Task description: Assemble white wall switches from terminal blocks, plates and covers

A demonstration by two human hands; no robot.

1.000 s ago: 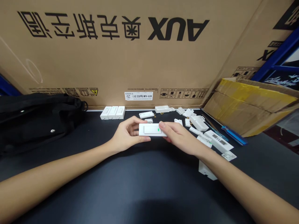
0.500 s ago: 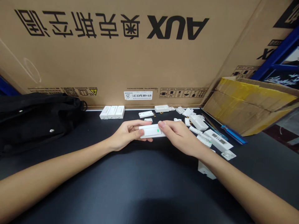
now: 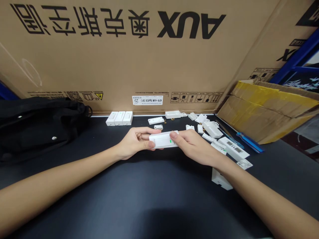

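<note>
Between my two hands, above the dark table, is a white rocker switch (image 3: pixel 163 140) with a small green mark near its right end. My left hand (image 3: pixel 137 142) grips its left end, thumb on the front and fingers behind. On the right end, my right hand (image 3: pixel 190 142) holds it with the thumb at the upper front edge; its other fingers are mostly hidden. Just beyond the switch lie a small white part (image 3: pixel 158 127) and a flat white plate (image 3: pixel 156 120).
Three white switches (image 3: pixel 119 118) stand side by side at the back left, near a black bag (image 3: pixel 42 129). White housings and loose parts (image 3: pixel 211 129) are scattered at right, beside a blue-handled screwdriver (image 3: pixel 250 142) and a cardboard box (image 3: pixel 264 113). A large carton (image 3: pixel 119 66) forms the back.
The switch has tilted in my hands, showing more of its upper edge, and my fingers have shifted slightly. The whole view has moved a little; the table's other things lie as before.
</note>
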